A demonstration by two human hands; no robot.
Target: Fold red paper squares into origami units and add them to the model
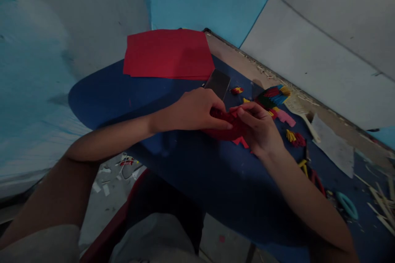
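Note:
Over the dark blue table point(185, 164), my left hand point(200, 109) curls its thumb and fingers around a red sheet-like piece point(220, 133), perhaps paper or foam. My right hand point(262, 127) pinches the same piece at its right end, thumb against fingers. Much of the piece is hidden by both hands and dim light. Small red cut strips point(241, 142) show just below it, beside my right palm. A dark phone-like slab point(218, 83) lies behind my left knuckles.
A stack of red sheets point(166, 55) lies at the far edge. To the right are a multicoloured bundle point(273, 96), a pink piece point(285, 117), a yellow-and-red bundle point(296, 137), yellow-handled pliers point(304, 166), a teal ring-shaped handle point(347, 205), white paper point(333, 146) and thin sticks point(381, 203). Walls stand behind.

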